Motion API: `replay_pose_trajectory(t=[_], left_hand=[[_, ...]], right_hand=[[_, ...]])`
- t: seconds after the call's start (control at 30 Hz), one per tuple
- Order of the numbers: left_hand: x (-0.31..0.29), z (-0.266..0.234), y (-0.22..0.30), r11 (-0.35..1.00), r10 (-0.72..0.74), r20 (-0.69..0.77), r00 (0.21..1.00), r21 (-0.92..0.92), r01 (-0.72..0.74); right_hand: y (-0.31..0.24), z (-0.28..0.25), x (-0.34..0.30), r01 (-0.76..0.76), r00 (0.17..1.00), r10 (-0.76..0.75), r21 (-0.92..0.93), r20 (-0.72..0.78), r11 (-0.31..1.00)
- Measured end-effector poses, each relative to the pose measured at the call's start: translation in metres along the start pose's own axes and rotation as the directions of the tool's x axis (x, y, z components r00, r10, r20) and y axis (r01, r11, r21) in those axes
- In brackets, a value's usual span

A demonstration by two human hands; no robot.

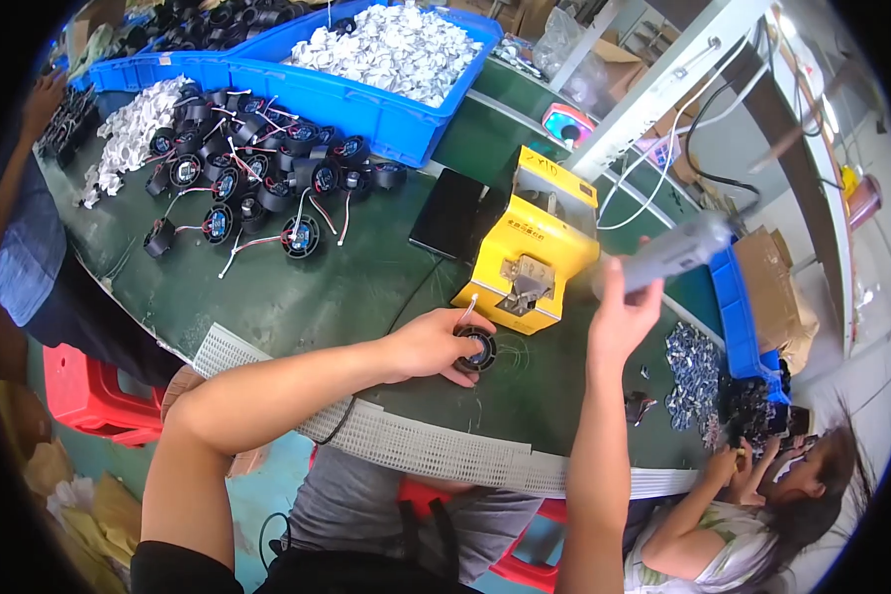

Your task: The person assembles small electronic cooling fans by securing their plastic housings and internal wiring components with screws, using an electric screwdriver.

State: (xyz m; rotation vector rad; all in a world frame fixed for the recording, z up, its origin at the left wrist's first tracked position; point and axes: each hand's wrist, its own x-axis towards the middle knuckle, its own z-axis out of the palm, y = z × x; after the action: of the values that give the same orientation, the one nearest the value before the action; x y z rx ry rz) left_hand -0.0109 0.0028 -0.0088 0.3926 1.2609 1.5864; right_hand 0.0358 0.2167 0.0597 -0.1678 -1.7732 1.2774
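My left hand (424,345) is closed around a round black part (477,348) with a ribbed housing and a short white connector lead, keeping it against the green table. Raised to the right of the yellow machine (510,243), my right hand (626,307) grips a grey cylindrical handheld tool (675,255). The tool is smeared by motion, and its working end cannot be made out. A metal fixture (528,282) on the front of the yellow machine sits between my two hands. Beyond my left hand lies a heap of similar black round parts (252,178) with red and white wires.
Behind the heap, a blue bin (396,129) holds white pieces. A black flat box (448,213) stands beside the machine. Small metallic parts (693,376) lie at the right, near a blue tray (738,307). Other people sit or stand at both sides. A white post (663,89) rises behind.
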Motion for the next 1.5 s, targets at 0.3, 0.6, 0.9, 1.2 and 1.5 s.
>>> replay_pose_trajectory(t=[0.3,0.6,0.9,1.2,1.5], left_hand=[[0.003,0.002,-0.001,1.000,-0.006,-0.039,0.999,0.005,0.006],[0.004,0.003,0.000,1.000,0.016,-0.080,0.997,0.027,-0.014],[0.005,0.007,-0.002,0.999,0.039,-0.107,0.993,0.029,-0.036],[0.003,0.004,0.000,0.998,0.052,-0.103,0.993,0.033,-0.049],[0.001,0.006,0.002,0.999,0.040,-0.103,0.994,0.039,-0.036]], right_hand=[[-0.027,0.064,-0.011,0.033,0.999,-0.035,0.337,-0.002,0.941],[-0.027,0.064,-0.026,-0.015,0.994,-0.021,0.337,0.104,0.941],[-0.034,0.062,-0.077,-0.123,0.990,0.081,0.419,0.116,0.900],[-0.030,0.064,-0.082,-0.132,0.981,0.056,0.435,0.185,0.891],[-0.027,0.063,-0.084,-0.097,0.979,0.011,0.421,0.202,0.902]])
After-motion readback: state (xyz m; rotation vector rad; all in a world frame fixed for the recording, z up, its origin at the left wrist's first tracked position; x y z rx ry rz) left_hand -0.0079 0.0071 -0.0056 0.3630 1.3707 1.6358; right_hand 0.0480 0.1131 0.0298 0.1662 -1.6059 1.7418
